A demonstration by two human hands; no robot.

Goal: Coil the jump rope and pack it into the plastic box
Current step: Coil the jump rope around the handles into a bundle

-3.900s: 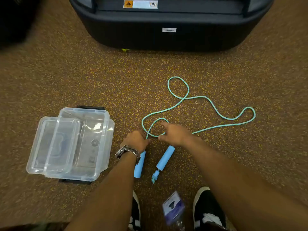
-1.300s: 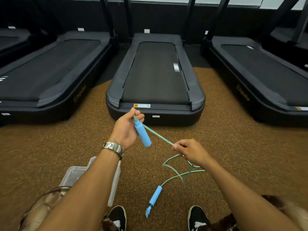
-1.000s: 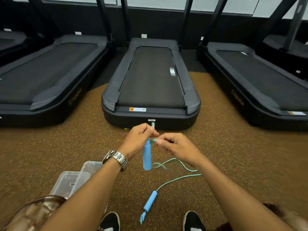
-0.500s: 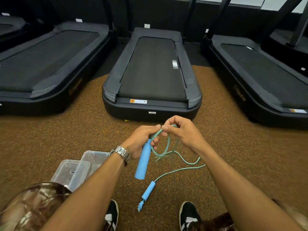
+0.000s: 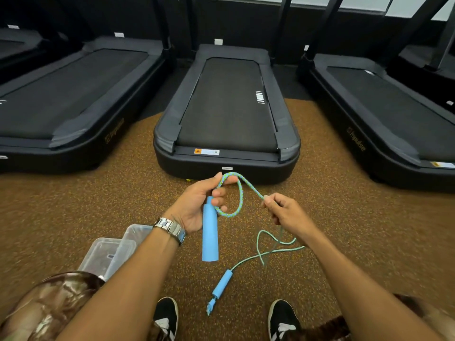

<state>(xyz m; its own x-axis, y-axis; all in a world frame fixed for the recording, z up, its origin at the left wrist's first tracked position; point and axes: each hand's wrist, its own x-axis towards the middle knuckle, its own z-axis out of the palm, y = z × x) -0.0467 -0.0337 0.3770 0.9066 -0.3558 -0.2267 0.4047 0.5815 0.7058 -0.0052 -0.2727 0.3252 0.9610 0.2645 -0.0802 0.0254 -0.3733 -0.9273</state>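
My left hand [image 5: 199, 205] grips one blue handle [image 5: 210, 233] of the jump rope upright, with a small loop of the teal rope [image 5: 240, 195] held against it by thumb and fingers. My right hand [image 5: 286, 212] pinches the rope just right of that loop. From there the rope hangs down to the floor and runs to the second blue handle [image 5: 221, 284], which lies on the carpet between my shoes. The clear plastic box [image 5: 138, 233] sits on the floor at lower left with its lid [image 5: 103, 254] leaning on it, partly hidden by my left forearm.
Three black treadmills stand ahead, the middle treadmill [image 5: 226, 114] just beyond my hands. Brown speckled carpet [image 5: 98, 198] covers the floor. My two shoes [image 5: 165, 316] are at the bottom edge.
I picked the handle up from the floor and stood up. In the last half second my right hand has drawn away to the right along the rope, leaving one loop in my left hand.
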